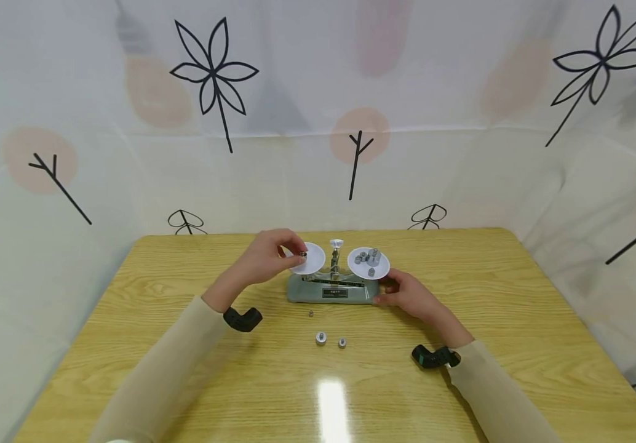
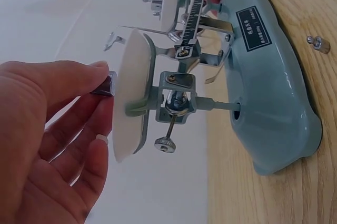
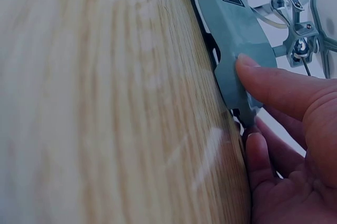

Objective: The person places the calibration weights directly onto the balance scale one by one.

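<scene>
A balance scale with a grey-green base [image 1: 302, 291] stands on the table. At its left white pan [image 1: 314, 259], my left hand [image 1: 271, 255] pinches a small metal piece [image 2: 109, 84] between thumb and fingers. In the left wrist view that piece is right against the pan's face, mostly covered by the fingertips. My right hand [image 1: 408, 296] holds the base's right end, thumb [image 3: 263, 79] on the front and fingers curled around the end. Several metal weights [image 1: 373, 258] stand on the right pan [image 1: 380, 272]. The beam looks slightly lower on the right.
On the wooden table [image 1: 274, 381], in front of the scale, stand a tiny weight [image 1: 310, 314], a larger weight [image 1: 320, 339] and a smaller one [image 1: 342, 343]. A patterned white cloth [image 1: 296, 178] hangs behind and at both sides.
</scene>
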The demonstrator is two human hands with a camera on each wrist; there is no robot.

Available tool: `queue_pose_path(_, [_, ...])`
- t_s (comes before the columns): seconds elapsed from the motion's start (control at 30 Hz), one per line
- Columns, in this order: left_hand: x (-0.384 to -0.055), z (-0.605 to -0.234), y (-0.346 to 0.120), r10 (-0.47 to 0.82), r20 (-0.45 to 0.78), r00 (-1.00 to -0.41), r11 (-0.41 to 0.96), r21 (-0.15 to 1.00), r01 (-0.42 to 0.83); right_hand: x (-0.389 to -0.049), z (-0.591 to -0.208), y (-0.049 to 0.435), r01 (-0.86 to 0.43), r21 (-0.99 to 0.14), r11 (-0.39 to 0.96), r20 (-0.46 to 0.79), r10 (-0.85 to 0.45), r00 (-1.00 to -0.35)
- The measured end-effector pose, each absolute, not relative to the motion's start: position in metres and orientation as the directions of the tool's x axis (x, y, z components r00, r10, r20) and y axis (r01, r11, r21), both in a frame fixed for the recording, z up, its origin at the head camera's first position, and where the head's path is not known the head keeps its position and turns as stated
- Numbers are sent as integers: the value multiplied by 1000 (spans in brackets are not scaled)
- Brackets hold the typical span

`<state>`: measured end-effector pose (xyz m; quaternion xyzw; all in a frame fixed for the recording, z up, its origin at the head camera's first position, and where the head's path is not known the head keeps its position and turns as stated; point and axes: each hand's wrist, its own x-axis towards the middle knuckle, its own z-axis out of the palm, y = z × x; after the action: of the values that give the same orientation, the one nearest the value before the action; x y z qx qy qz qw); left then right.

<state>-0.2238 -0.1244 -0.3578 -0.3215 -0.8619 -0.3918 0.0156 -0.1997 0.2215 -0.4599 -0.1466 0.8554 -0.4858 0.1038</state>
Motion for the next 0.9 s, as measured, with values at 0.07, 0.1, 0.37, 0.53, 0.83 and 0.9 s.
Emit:
queue_pose_path(0.07, [-225, -359, -123, 546, 265, -795, 487, 671, 559, -200, -460, 222, -142, -862, 487, -40, -345, -938])
queue_pose_path(0.1, [-225, -360, -123, 549, 259, -795, 488, 672, 557, -200, -461, 222, -142, -862, 486, -41, -346, -937])
queue_pose_path(0.37, [-223, -360, -119, 567, 236, -789, 496, 667, 556, -197, -459, 220, -140, -866, 479, -41, -348, -937])
queue_pose_path(0.53, [-223, -359, -118, 586, 234, -776, 493, 657, 571, -183, -431, 212, -143, -868, 476, -35, -347, -937])
queue_pose_path(0.83, [-223, -356, -117, 586, 249, -771, 480, 660, 578, -179, -421, 209, -148, -865, 479, -33, -350, -936])
queue_pose_path(0.9, [-223, -356, -118, 584, 243, -774, 484, 662, 573, -180, -421, 209, -150, -866, 477, -31, -352, -936])
